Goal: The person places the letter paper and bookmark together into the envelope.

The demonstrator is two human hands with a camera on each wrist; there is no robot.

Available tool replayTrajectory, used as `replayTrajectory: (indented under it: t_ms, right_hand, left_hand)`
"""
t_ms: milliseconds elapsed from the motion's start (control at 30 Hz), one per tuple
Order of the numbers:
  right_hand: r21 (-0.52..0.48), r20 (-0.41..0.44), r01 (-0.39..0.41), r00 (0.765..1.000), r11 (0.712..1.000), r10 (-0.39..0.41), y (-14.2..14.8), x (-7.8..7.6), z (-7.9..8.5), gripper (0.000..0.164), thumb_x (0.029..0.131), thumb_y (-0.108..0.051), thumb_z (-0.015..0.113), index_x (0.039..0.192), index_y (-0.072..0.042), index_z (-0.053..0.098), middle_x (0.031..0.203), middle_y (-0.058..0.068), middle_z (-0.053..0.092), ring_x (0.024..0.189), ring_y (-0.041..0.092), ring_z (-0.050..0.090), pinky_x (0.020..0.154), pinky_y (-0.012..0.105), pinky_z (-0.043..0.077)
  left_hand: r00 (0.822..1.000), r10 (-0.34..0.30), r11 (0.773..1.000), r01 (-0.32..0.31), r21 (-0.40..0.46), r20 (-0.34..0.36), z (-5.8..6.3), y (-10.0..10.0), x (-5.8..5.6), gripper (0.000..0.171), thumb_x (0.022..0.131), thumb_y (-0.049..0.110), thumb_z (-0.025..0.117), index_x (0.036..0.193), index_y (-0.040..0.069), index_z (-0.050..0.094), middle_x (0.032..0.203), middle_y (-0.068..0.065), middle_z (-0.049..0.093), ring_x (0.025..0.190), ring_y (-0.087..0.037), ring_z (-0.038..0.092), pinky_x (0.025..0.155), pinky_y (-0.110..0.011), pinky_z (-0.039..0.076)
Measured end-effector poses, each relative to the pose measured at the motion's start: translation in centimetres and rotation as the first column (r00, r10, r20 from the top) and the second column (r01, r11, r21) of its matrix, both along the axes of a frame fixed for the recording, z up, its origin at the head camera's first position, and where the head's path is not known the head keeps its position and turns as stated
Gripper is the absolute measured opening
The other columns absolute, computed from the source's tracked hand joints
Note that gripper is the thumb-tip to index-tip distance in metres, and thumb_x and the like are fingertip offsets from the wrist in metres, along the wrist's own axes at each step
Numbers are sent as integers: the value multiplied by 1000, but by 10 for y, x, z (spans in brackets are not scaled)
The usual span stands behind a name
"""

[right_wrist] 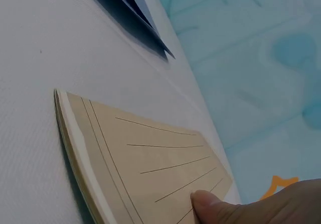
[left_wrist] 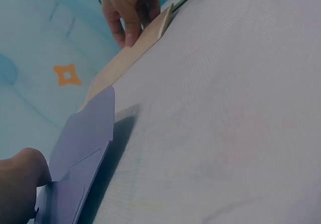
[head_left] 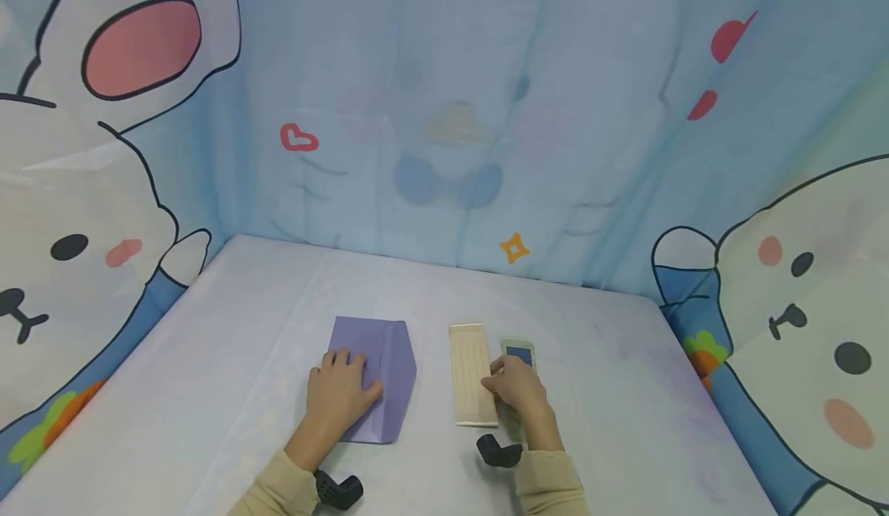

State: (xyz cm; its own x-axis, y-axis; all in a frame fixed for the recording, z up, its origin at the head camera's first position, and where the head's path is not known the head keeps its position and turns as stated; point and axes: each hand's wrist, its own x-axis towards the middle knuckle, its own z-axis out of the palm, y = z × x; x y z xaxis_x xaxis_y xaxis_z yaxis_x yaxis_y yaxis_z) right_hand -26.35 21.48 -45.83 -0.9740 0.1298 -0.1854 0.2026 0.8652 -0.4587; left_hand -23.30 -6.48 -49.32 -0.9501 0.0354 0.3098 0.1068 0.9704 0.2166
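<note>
A purple envelope (head_left: 397,377) lies on the table at left of centre, its flap side toward the right. My left hand (head_left: 339,394) rests on it, fingers spread over its left part and thumb near the flap fold. In the left wrist view the near edge of the envelope (left_wrist: 85,158) stands off the cloth and casts a shadow. To the right lies folded beige letter paper (head_left: 471,373) with ruled lines, several layers thick at its edge. My right hand (head_left: 517,385) pinches its right edge, the thumb (right_wrist: 215,209) on top; the other fingertips are hidden in the right wrist view.
A pale green flat item (head_left: 519,352) with a dark blue panel lies partly hidden under my right hand. Black wrist devices (head_left: 498,451) sit at both wrists. A white cloth covers the table (head_left: 611,392); a blue cartoon curtain (head_left: 444,115) hangs behind it.
</note>
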Motion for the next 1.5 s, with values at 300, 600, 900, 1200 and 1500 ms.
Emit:
replayTrajectory:
  t_ms: [300,600,900,1200,1500]
  right_hand:
    - [-262,3,-22,1000,965,24,-1,-2,0,34,82,-19,63,110,-1,56,85,9,64,63,13,58,55,27,46]
    - [-543,-14,71,996,837,-93,-17,-8,7,38,81,-19,64,114,-3,51,86,9,66,61,11,62,60,28,52]
    - [-706,-89,35,987,707,-137,-50,-5,5,31,80,-10,65,105,-1,50,82,10,66,58,11,62,59,27,53]
    - [-642,-166,-67,985,764,-53,-77,7,-4,28,79,-12,64,102,-1,53,79,10,66,56,13,65,57,29,53]
    - [-557,-171,-146,984,818,60,-89,15,-13,35,79,-14,63,110,4,58,74,8,67,54,11,64,52,24,51]
  left_hand:
    - [1000,3,1000,-3,6,-11,0,-1,0,51,75,49,54,110,13,63,114,-14,59,109,-34,51,75,-50,44]
    - [999,23,1000,-23,16,-22,-1,-1,-2,50,76,51,53,109,15,64,113,-13,60,108,-34,51,74,-50,44]
    - [999,50,998,-50,39,-12,-1,2,-5,49,77,50,51,109,15,64,113,-13,59,109,-34,51,75,-51,44]
    - [998,52,997,-50,57,-38,-1,3,-4,46,77,48,53,107,15,65,110,-13,60,109,-33,51,73,-51,43]
    - [999,51,997,-50,64,-11,-1,4,-2,48,77,48,53,109,14,64,112,-14,60,111,-33,50,75,-51,43]
